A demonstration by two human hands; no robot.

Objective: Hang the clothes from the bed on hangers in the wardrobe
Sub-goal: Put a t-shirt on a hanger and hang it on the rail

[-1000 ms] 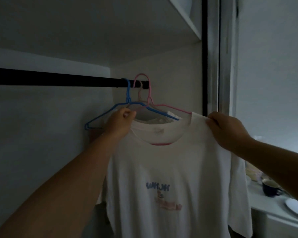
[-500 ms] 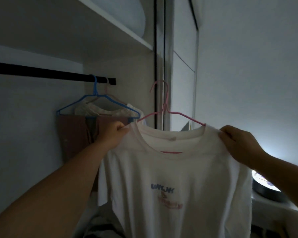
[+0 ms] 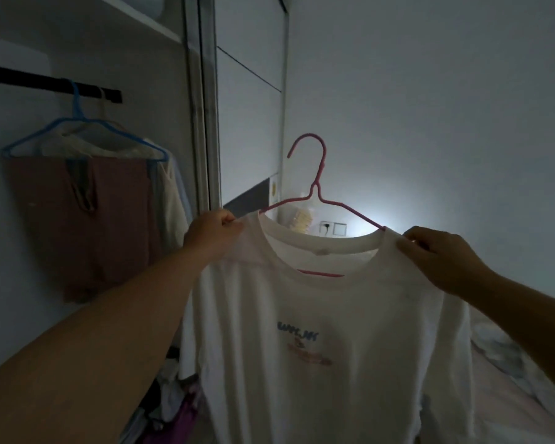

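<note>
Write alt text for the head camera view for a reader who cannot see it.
Two bare hands, left hand and right hand, hold a white T-shirt by its shoulders on a pink hanger, in the air away from the wardrobe rail. At left, a blue hanger hangs on that dark rail, with brown and pale garments below it.

A dim bedroom in a home. At the left of the frame an open wardrobe point(image 3: 186, 91) has a black hanging rail point(image 3: 45, 83) with clothes on a blue hanger point(image 3: 77, 123), under a shelf. Rumpled bedding point(image 3: 507, 354) lies at the lower right, a pile of clothes point(image 3: 170, 402) at the bottom, and wall sockets point(image 3: 333, 228) sit mid-frame.
</note>
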